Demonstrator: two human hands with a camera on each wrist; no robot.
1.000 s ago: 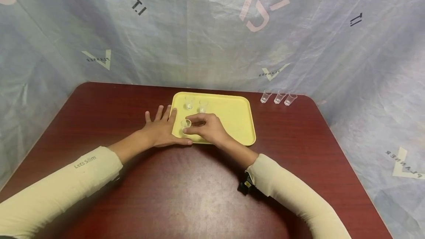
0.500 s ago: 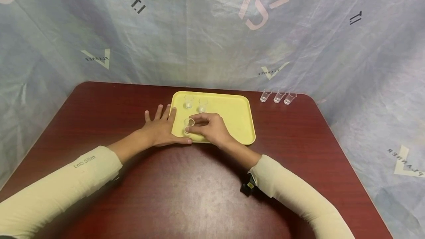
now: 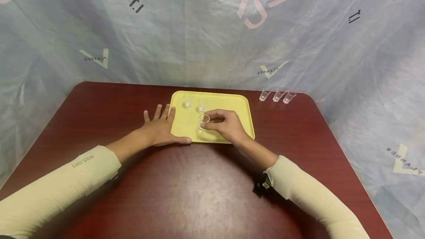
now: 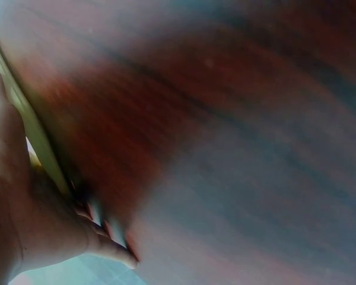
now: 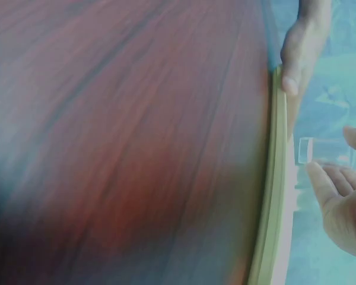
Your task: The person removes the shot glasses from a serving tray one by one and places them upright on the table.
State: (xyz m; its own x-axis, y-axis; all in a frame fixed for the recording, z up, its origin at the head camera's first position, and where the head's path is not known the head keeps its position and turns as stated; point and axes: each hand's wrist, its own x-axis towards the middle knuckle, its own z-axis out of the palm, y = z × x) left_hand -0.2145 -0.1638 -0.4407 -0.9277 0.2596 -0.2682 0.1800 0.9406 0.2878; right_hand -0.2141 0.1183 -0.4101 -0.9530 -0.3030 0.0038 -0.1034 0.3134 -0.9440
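My right hand (image 3: 227, 125) pinches a small clear shot glass (image 3: 201, 124) between thumb and fingers, upright over the front part of the yellow tray (image 3: 229, 100). In the right wrist view the thick base of this shot glass (image 5: 305, 150) shows just past the fingertips, above the tray's rim (image 5: 273, 172). My left hand (image 3: 160, 128) rests with spread fingers at the tray's front left corner, its thumb along the front rim. Behind the held glass, two more clear shot glasses (image 3: 188, 101) (image 3: 201, 105) stand on the back left of the tray.
Three clear shot glasses (image 3: 264, 95) (image 3: 278, 96) (image 3: 289, 97) stand in a row on the dark red table (image 3: 186, 187), right of the tray near the back edge. A grey printed sheet (image 3: 212, 47) hangs behind the table and along its sides.
My right hand has moved to the right over the tray with the shot glass in its grip. The left hand stays at the tray corner, and the other glasses stay put.
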